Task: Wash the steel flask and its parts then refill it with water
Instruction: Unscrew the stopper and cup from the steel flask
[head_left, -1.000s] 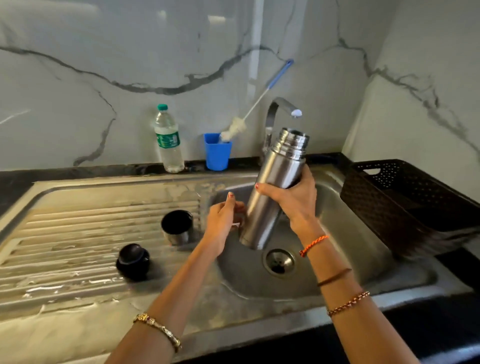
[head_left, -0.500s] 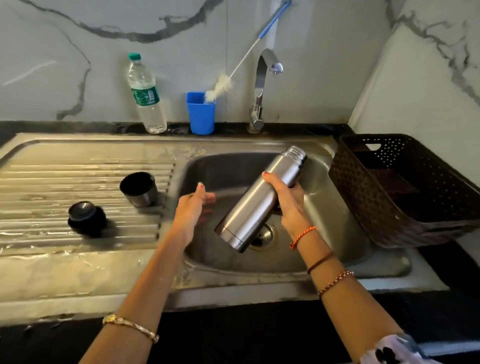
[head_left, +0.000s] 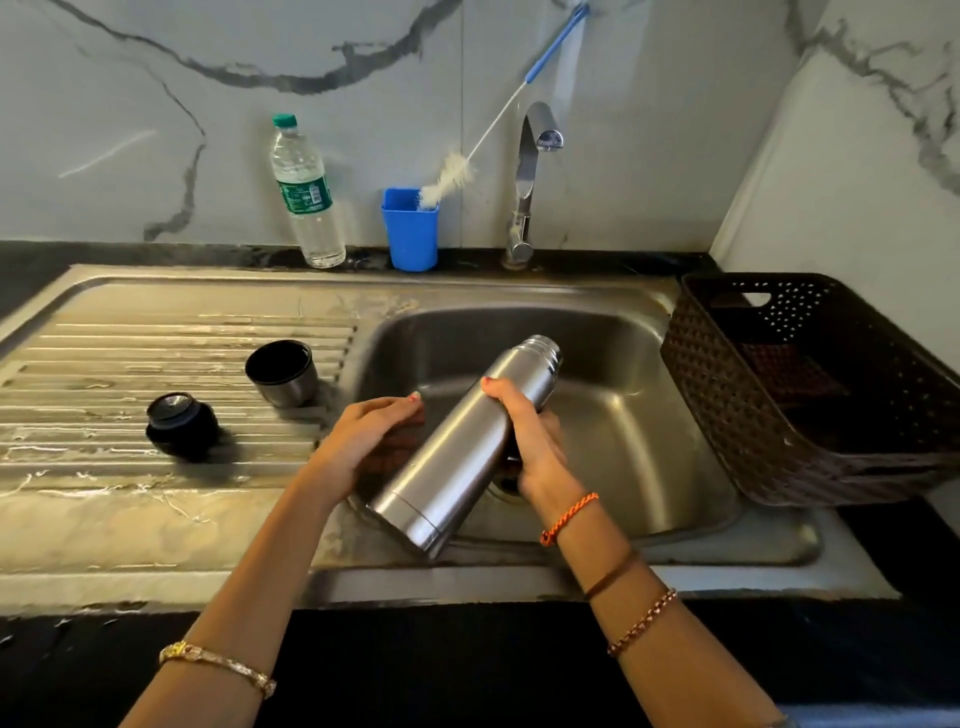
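Note:
The steel flask (head_left: 462, 452) has no cap and lies tilted over the sink basin (head_left: 623, 374), mouth toward the back right and base toward me. My right hand (head_left: 532, 441) grips its upper body. My left hand (head_left: 358, 436) curls over a dark scrub pad (head_left: 395, 447) pressed against the flask's left side. The flask's steel cup lid (head_left: 283, 371) stands mouth up on the draining board. The black stopper (head_left: 182, 423) sits to its left.
The tap (head_left: 524, 171) stands behind the basin with no water running. A blue cup (head_left: 410, 234) holds a bottle brush (head_left: 447, 179), with a plastic water bottle (head_left: 306, 197) beside it. A dark perforated basket (head_left: 753, 415) sits right of the sink.
The flask came down from upright near the tap to a tilt low over the basin. My left hand moved in against its side.

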